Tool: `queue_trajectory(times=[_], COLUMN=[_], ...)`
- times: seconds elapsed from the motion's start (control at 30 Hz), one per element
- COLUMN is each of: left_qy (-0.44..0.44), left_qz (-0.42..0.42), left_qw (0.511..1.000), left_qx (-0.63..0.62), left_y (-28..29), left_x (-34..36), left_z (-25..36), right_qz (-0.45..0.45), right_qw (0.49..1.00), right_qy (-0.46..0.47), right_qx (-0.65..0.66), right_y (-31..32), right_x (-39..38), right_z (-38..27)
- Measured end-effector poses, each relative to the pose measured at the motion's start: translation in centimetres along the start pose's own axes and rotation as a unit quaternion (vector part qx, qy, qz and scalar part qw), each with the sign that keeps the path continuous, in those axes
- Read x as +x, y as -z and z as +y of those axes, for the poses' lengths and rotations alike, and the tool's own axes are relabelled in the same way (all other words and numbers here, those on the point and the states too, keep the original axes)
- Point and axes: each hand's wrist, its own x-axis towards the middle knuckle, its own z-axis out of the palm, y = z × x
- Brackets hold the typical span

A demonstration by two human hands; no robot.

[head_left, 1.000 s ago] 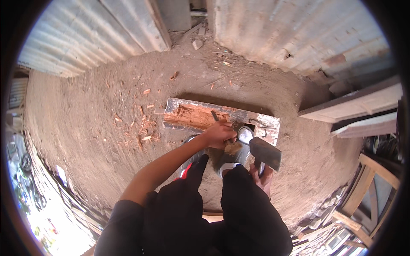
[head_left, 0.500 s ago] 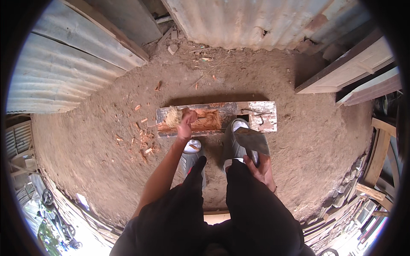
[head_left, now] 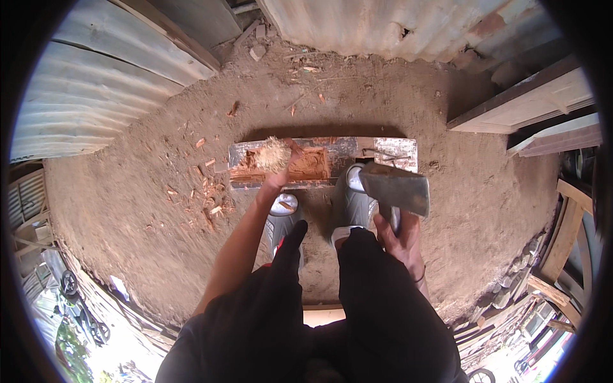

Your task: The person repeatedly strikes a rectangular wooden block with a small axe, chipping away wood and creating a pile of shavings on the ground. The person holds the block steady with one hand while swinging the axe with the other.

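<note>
Head view: I am standing on bare brown dirt hemmed in by corrugated metal sheets, with timber frames stacked off to my right. A weathered plank is lying flat on the ground just ahead of my grey shoes, its long axis running left to right across my view, with raw orange wood gouged open along its middle and chips scattered in the dirt to its left. My left hand is reaching forward to the plank's left half, closed around a pale, fibrous chunk of wood that is resting against the gouged area. My right hand is hanging back beside my right knee, clamped on the handle of a hatchet, whose dark head is hovering over the plank's right end. So my hands are well apart, the left much nearer the chunk, which is lying ahead and to the left of the blade.
</note>
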Motion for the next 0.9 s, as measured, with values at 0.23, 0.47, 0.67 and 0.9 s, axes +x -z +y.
queue_trajectory(times=[0.23, 0.47, 0.67, 0.9], left_qy=[-0.106, 0.043, -0.054, -0.123], left_qz=[-0.079, -0.144, -0.185, -0.16], left_qw=[0.917, 0.983, 0.962, 0.957], left_qx=[0.376, 0.102, 0.195, 0.21], left_y=[1.2, -0.7, 1.2, -0.7], left_x=[-2.2, 0.8, 0.9, 2.3], left_z=[-5.7, -2.3, -2.4, 0.6], right_qz=[-0.077, -0.114, -0.166, -0.123], right_qw=[0.997, 0.985, 0.978, 0.987], right_qy=[-0.023, 0.06, -0.034, -0.029], right_qx=[0.012, -0.115, -0.12, -0.097], right_y=[-0.6, -4.3, -3.1, -4.1], right_x=[3.1, 5.5, 5.6, 5.9], right_z=[-4.6, -3.7, -6.3, -3.3])
